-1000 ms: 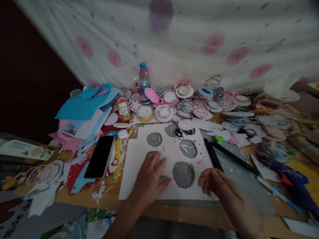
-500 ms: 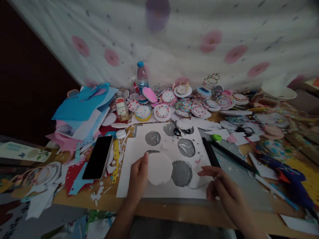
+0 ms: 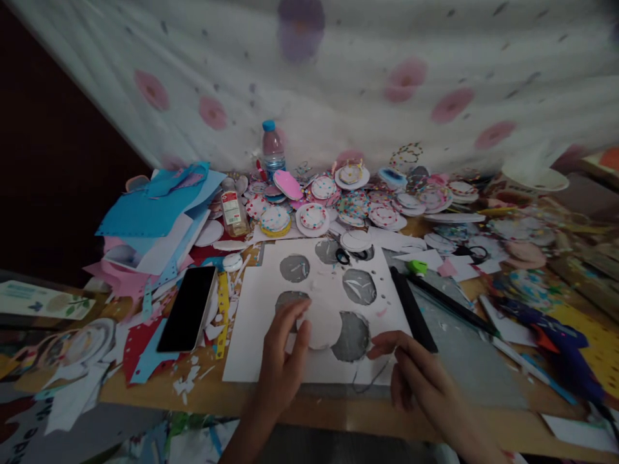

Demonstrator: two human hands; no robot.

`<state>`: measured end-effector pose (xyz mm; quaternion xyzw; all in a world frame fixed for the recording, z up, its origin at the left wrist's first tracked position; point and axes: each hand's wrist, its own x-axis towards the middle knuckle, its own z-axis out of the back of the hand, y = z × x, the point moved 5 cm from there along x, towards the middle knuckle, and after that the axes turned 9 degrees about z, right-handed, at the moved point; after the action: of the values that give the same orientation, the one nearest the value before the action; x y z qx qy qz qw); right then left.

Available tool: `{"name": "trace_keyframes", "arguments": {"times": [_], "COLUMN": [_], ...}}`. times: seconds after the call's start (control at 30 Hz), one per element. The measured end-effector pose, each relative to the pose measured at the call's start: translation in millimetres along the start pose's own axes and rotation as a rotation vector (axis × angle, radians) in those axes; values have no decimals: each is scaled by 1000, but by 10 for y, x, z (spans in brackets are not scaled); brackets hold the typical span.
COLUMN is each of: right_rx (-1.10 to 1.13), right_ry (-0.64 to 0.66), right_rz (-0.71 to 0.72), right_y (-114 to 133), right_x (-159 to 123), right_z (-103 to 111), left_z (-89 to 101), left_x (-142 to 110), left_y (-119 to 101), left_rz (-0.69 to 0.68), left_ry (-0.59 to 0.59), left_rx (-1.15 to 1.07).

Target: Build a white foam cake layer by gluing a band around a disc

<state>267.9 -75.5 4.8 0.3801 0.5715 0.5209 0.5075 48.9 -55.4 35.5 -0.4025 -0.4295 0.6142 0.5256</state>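
Several holes (image 3: 359, 288) are cut in the paper sheet (image 3: 247, 341); one plain disc (image 3: 325, 325) lies by the left hand (image 3: 284, 353), fingers apart; the right hand's (image 3: 418, 374) grip is unclear.

Word "the" (image 3: 42, 410), seemingly, on grey printed surface (image 3: 89, 425)

And there's the left hand (image 3: 284, 351), thumb and fingers parted, right at the edge of a white paper disc (image 3: 325, 327) on the hole-cut white sheet (image 3: 249, 328)! Over here, the right hand (image 3: 416, 368) curls its fingers near a thin looping thread (image 3: 362, 391). Black-handled scissors (image 3: 343, 257) lie farther back, a smartphone (image 3: 187, 309) sits leftward, decorated paper discs (image 3: 313, 219) heaped behind.
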Motion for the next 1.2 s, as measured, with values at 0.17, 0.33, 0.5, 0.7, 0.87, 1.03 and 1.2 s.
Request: {"name": "trace_keyframes", "arguments": {"times": [0.17, 0.33, 0.5, 0.7, 0.87, 1.03, 1.2], "right_rx": [49, 186, 104, -160, -376, -504, -545], "right_ry": [179, 254, 252, 94, 11, 52, -17], "right_rz": [-93, -153, -78, 245, 498, 579, 501], "right_y": [79, 159, 241, 330, 472, 528, 461], "right_x": [-19, -25, -5, 33, 64, 79, 59], "right_z": [-320, -500, -473, -324, -293, -354, -295], "left_z": [-144, -194, -146, -125, -177, -228, -271], "left_x": [-206, -292, -214, -185, -231, -271, -325], "left_y": [-73, -78, 2, 25, -1, -36, -91], "left_rz": [71, 129, 178, 228, 293, 308, 234], "left_ry": [428, 586, 466, 362, 359, 419, 577], "left_rx": [-407, -464, -690, -746, -689, -666, -696]}}
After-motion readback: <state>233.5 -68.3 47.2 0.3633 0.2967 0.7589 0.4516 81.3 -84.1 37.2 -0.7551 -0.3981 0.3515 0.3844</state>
